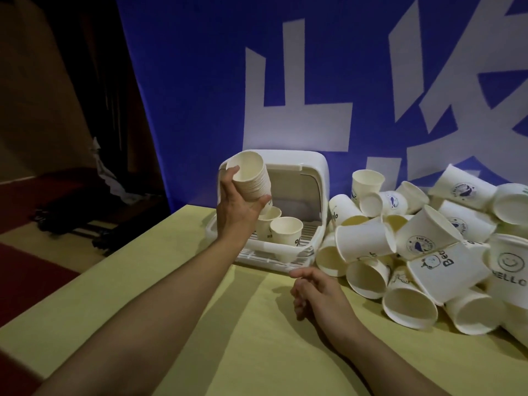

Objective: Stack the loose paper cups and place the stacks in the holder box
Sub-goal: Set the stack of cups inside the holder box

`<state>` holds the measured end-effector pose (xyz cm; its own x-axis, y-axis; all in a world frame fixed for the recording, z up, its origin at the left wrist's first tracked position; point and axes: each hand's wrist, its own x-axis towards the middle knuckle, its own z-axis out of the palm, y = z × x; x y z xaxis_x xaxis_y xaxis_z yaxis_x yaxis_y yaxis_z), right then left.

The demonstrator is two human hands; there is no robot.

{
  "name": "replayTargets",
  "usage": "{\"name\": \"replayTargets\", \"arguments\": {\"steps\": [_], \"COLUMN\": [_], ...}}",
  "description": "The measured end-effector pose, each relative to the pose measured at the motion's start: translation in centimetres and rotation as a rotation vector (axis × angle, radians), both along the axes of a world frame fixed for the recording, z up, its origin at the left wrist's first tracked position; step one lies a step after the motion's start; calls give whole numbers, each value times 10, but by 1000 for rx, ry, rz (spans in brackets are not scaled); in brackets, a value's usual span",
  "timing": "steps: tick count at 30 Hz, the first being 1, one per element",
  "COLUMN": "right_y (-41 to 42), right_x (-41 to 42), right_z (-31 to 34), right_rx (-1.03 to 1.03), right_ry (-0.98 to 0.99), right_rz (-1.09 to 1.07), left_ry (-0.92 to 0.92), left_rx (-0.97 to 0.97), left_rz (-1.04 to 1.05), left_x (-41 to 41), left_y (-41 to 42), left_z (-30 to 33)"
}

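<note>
Your left hand (238, 204) is raised in front of the holder box (311, 178), arm stretched forward, fingers and thumb wrapped round a stack of paper cups (253, 178) — stack tilted, open mouth facing up and toward you. It's held above the box's open front, not resting on anything.

Holder box sits on the yellow-green table (228, 338), lid flipped up. Two upright cups (281, 230) stand inside on the slatted tray, touching each other, just below the held stack.

Your right hand (317, 292) hovers low over the table near the box's front edge — fingers loosely curled, holding nothing, index finger pointing left.

Pile of loose paper cups (428, 247) lies to the right of the box, touching its side; most are on their sides, some printed with logos. Blue banner (200, 81) behind.
</note>
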<state>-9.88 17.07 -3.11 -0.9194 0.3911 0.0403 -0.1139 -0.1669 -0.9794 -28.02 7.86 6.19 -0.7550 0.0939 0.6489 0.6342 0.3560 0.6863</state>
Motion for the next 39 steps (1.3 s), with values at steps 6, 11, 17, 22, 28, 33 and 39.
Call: {"name": "replayTargets", "arguments": {"steps": [6, 11, 17, 22, 28, 33, 39], "right_y": [0, 0, -2, -1, -2, -1, -1], "right_x": [-1, 0, 0, 1, 1, 2, 2], "right_z": [-1, 1, 2, 2, 3, 3, 2], "right_rx": [-12, 0, -5, -8, 10, 28, 26], "right_ry": [0, 2, 0, -9, -14, -22, -22], "right_rz": [11, 14, 21, 22, 25, 26, 25], "left_ry": [-107, -120, -113, -172, -239, -240, -261], "left_rx": [-139, -272, -318, -306, -386, -498, -504], "left_rz": [-25, 16, 11, 3, 23, -30, -64], "left_x": [-6, -5, -1, -2, -9, -18, -25], "left_y": [10, 9, 4, 6, 2, 11, 21], "left_z": [-17, -16, -15, -15, -26, -17, -13]}}
